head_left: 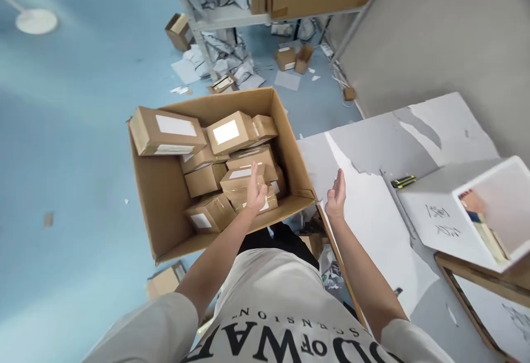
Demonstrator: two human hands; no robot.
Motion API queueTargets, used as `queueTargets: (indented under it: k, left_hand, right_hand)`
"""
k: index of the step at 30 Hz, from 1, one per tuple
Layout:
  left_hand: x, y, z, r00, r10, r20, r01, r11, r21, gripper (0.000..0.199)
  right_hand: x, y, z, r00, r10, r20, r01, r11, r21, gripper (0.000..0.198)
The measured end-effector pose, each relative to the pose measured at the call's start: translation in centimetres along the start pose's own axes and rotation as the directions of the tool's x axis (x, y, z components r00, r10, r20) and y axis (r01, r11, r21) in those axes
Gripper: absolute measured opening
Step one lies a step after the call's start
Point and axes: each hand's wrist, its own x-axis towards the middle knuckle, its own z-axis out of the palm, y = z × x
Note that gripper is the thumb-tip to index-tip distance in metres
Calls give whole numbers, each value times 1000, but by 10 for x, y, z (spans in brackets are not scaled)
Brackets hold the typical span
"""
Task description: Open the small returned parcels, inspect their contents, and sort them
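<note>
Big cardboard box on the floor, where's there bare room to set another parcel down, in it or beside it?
Inside the big cardboard box, bare floor shows along the left wall, beside the small parcels crowded right under the left hand. The white table, between the right hand and foam box, is bare.

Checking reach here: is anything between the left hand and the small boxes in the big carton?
Nothing visible. The left hand, open, hovers directly over the small boxes in the open carton.

Packing/dispatch room indicated: large open carton (165, 208) of labelled small parcels (226, 134) under the left fingertips, metal shelving (223, 18) with mailer bags beyond the fingers, scraps strewn over blue floor (74, 131).
</note>
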Motion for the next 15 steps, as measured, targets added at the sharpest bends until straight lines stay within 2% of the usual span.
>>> queueTargets:
  k: [6,10,12,15]
  left_hand:
    - [-23,-24,-51,967,-27,-255,81,976,204,85]
    - [-38,-46,-79,920,-100,-379,217,935,281,86]
    - [-42,-62,-95,876,-223,-428,365,886,287,85]
    - [-39,-86,-119,756,-462,-465,617,740,268,80]
  right_hand:
    - [23,34,63,962,-45,270,5,989,145,82]
    - [30,50,95,932,-49,359,-5,989,149,80]
    - [26,59,109,925,-40,378,-17,989,145,81]
    - [13,77,130,888,19,459,-74,992,103,85]
